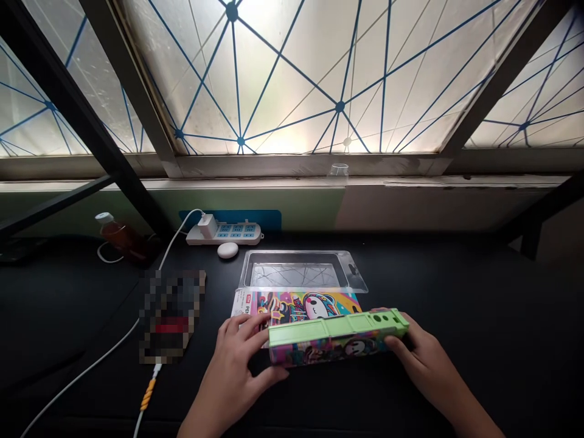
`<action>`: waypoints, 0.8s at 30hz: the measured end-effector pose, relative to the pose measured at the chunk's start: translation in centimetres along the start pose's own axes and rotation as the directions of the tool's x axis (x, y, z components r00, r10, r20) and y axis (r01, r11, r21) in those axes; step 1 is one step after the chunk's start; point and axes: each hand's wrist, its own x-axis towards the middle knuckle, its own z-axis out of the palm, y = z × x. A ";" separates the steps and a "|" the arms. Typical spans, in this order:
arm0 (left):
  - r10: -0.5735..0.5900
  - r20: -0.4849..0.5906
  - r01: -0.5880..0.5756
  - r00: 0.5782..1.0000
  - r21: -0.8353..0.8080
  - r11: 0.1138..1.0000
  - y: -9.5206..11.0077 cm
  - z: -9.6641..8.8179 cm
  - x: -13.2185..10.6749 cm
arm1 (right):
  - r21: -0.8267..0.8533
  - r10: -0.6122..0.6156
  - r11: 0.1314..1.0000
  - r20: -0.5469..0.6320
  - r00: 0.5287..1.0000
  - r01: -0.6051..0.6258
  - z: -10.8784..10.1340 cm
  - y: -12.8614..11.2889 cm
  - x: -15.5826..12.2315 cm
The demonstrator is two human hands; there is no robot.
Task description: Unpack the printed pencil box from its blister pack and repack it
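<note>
A pencil case (337, 337) with a light green side and colourful cartoon print is held tilted above the black table. Its green side carries raised panels and several round holes at the right end. My right hand (420, 359) grips the right end, thumb on the printed front face. Around the left end curves my left hand (241, 362), fingers at the upper corner and thumb along the lower edge. Partly hidden behind the case lies a printed backing card (292, 304) with a cartoon figure. A clear plastic blister tray (296, 254) rests just beyond the card.
On the left lies a blurred-out phone-like object (171, 319) with a white cable (114, 344). Farther back are a power strip (194, 235) with a charger, a white oval object (227, 250) and a bottle (121, 234). A clear cup (339, 171) stands on the windowsill.
</note>
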 end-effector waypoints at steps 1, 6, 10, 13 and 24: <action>-0.019 -0.012 0.019 1.000 0.006 1.000 0.2 0.1 0.0 | -0.022 0.007 1.000 -0.013 1.000 -0.008 0.1 0.0 0.1; -0.130 -0.066 0.128 0.989 -0.039 0.991 0.4 0.8 0.2 | -0.171 0.002 0.985 0.072 0.997 0.010 0.5 -0.7 0.6; -0.166 -0.042 0.163 0.985 -0.067 0.984 0.2 1.0 0.2 | -0.260 -0.034 0.964 0.118 0.992 0.064 0.9 -0.6 0.4; -0.158 -0.045 0.154 0.986 -0.081 0.985 0.2 1.0 0.2 | -0.366 -0.071 0.928 0.024 0.997 0.075 1.5 -0.2 0.0; -0.184 -0.040 0.178 0.982 -0.118 0.977 0.5 0.7 0.5 | -0.426 -0.401 0.776 0.235 0.885 0.465 4.2 -6.4 3.0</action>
